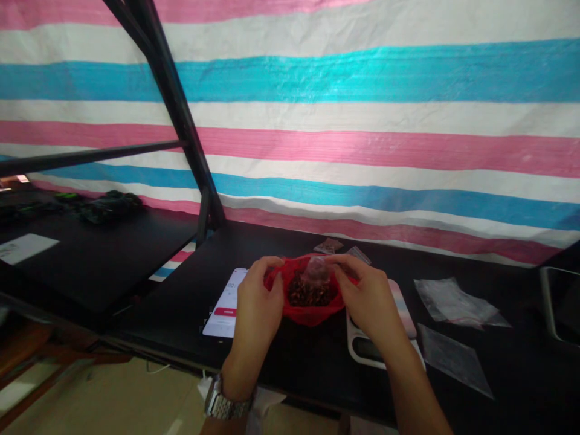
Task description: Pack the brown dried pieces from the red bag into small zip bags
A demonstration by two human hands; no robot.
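Observation:
A red plastic bag (pixel 312 315) sits with its mouth spread wide on the black table, holding loose brown bits (pixel 308 294) like dried grains or husks. My left hand (pixel 261 296) pinches the bag's left rim between thumb and fingers. At the opposite side, my right hand (pixel 367 293) has its fingertips closed on a small clear plastic bag (pixel 317 269) over the brown bits; whether it also grips the red rim I cannot tell. Partly under my right hand and forearm lies a white kitchen scale (pixel 369 351). A lit phone (pixel 222 311) lies beside my left hand.
Flat clear zip bags (pixel 455 302) and another one (pixel 453 359) lie on the right. Behind the red bag are a small filled packet (pixel 328 245) and a clear bag (pixel 359 255). A dark-screened device (pixel 562 305) stands at the right edge; a black metal frame (pixel 181 121) rises at left.

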